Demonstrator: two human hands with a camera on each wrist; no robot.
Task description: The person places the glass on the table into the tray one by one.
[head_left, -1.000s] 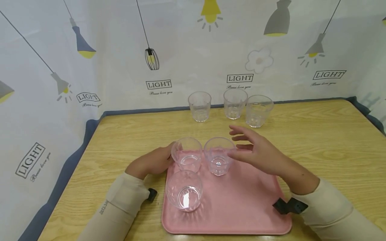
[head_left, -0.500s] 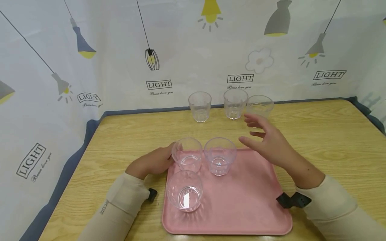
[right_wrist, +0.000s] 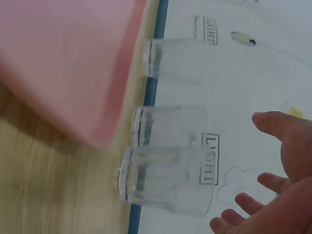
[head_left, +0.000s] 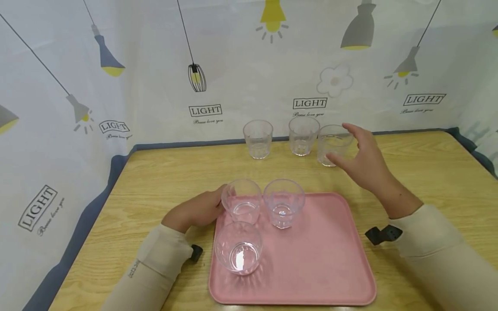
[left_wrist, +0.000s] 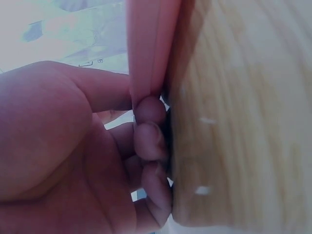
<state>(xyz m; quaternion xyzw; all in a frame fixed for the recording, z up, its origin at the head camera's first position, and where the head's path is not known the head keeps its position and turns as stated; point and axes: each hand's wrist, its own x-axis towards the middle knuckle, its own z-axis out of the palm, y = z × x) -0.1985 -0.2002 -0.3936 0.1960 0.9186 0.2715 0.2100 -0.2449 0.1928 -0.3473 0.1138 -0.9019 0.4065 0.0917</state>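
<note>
Left hand point(head_left: 200, 209) grips tray point(head_left: 311, 255) at left edge. Right hand point(head_left: 365, 164), fingers spread, near rightmost back cup point(head_left: 328, 144); table strip point(head_left: 323, 179) separates it from tray's far edge.

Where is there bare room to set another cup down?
Bare: the pink tray's right half, bordered by its middle cup, near-left cup and right rim; also the table's far left, between the left hand, back cloth and leftmost back cup. Crowded: the tray's left side, and the back, where two cups stand together beside the right hand.
</note>
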